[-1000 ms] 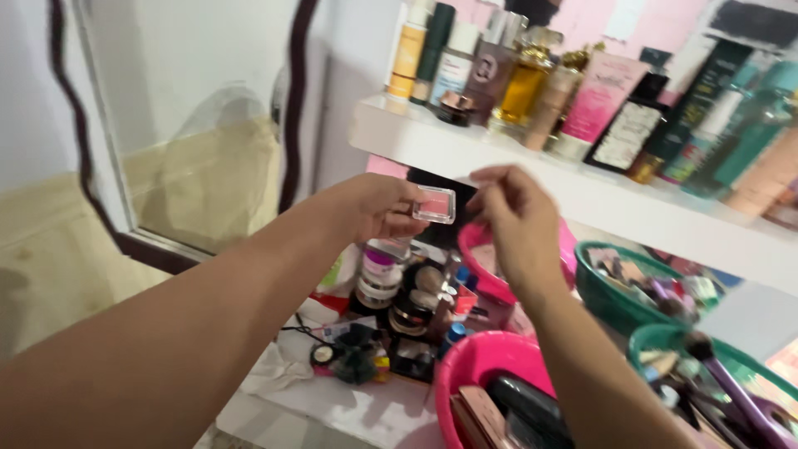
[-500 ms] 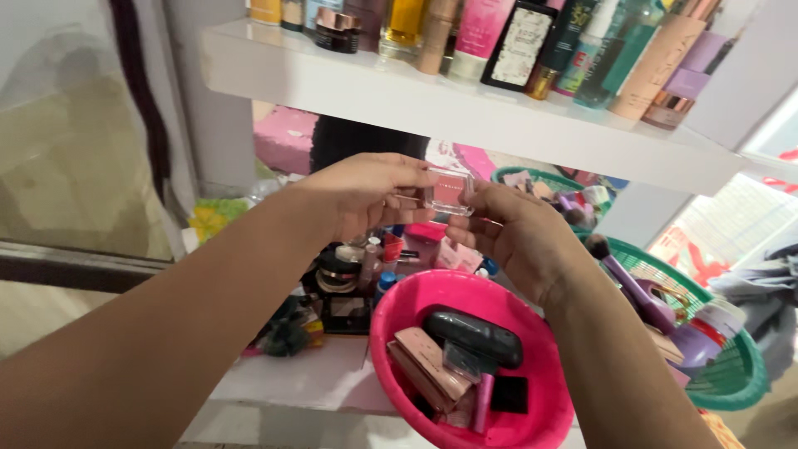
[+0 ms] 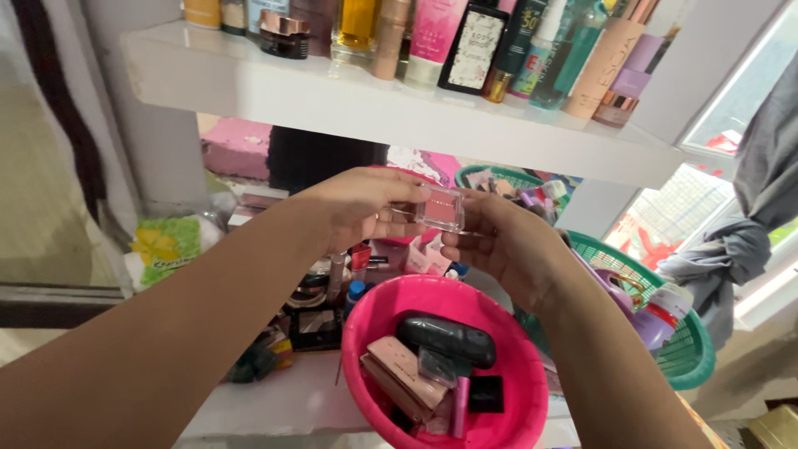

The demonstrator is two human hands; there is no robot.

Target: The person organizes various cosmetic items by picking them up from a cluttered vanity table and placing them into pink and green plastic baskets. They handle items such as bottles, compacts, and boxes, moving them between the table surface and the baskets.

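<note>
Head view: left hand (image 3: 357,204) and right hand (image 3: 499,245), each grip closed on the pink compact (image 3: 439,209)

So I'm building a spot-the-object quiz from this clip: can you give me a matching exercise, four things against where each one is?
Things:
1. small pink blush compact
2. black oval case
3. row of bottles and tubes
4. purple brush

Places:
A. in the green basket
B. on the white shelf
C. between the left hand and right hand
D. in the pink bowl

Pairs: 1-C, 2-D, 3-B, 4-A
</note>
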